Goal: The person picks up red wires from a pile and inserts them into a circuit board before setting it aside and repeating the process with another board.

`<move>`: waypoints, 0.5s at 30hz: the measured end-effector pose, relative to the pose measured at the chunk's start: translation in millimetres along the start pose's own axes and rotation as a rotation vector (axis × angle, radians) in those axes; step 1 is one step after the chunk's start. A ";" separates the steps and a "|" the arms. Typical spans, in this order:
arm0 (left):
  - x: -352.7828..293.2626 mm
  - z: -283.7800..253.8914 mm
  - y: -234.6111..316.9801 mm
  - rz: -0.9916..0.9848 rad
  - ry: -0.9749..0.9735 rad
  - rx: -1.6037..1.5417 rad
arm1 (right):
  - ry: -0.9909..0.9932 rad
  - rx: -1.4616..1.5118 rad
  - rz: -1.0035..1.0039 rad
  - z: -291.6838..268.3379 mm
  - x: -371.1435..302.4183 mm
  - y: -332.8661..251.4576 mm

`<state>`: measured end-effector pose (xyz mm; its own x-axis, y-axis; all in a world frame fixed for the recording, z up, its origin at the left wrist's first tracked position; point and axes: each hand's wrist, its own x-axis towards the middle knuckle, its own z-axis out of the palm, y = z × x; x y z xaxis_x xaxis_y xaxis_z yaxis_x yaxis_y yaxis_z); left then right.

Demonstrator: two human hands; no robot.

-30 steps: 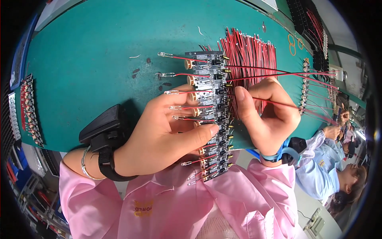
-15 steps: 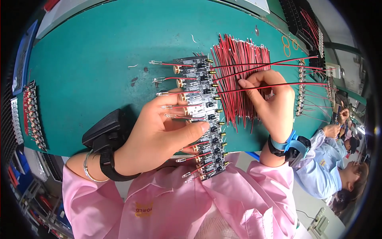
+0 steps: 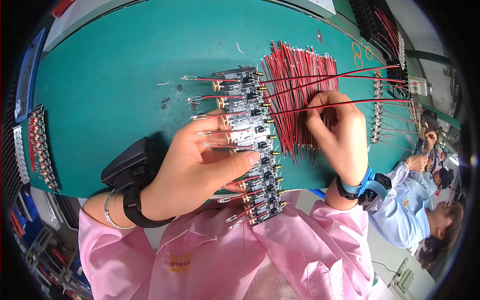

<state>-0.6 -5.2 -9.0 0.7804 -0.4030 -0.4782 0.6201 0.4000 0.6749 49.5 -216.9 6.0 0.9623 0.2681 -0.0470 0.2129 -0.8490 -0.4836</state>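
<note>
A strip of joined circuit boards point(image 3: 256, 131) stretches across the middle, toward my pink-clad chest. My left hand point(image 3: 200, 162) is closed round its left side, thumb on top of the boards and fingers partly hidden beneath. Small clear LEDs point(image 3: 199, 117) on red leads stick out of the strip's left side, beside brass-coloured round parts point(image 3: 220, 103). Three long red-and-black wires point(image 3: 345, 103) run rightward from the upper boards, over the wire pile. In that pile of red-and-black wires point(image 3: 291, 75), my right hand point(image 3: 342, 130) has its fingers curled and closed; which strands they grip is hidden.
Finished-looking board strips lie at the left point(image 3: 40, 147) and right point(image 3: 377, 107) of the green table point(image 3: 115, 65). Rubber bands point(image 3: 357, 55) lie near the far right edge. A co-worker in light blue point(image 3: 407, 210) sits to the right. Wire scraps dot the tabletop.
The board strip and my left hand have shifted slightly left. My right hand's thumb and forefinger have moved a little deeper into the wire pile and drawn together.
</note>
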 end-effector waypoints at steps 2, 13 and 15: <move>1.6 -0.8 -5.1 0.070 -0.001 0.012 | -0.067 0.188 0.107 -7.9 -0.7 -3.8; 2.8 7.3 4.4 -0.020 0.039 0.011 | -0.175 0.833 0.049 -34.7 -28.8 27.4; 4.9 10.4 5.9 -0.042 0.024 0.007 | -0.043 0.850 0.007 -44.2 -40.8 40.2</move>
<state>6.0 -13.4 -1.5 0.7551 -0.4000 -0.5195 0.6522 0.3774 0.6574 26.2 -282.0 27.1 0.9523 0.2952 -0.0773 -0.0096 -0.2244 -0.9744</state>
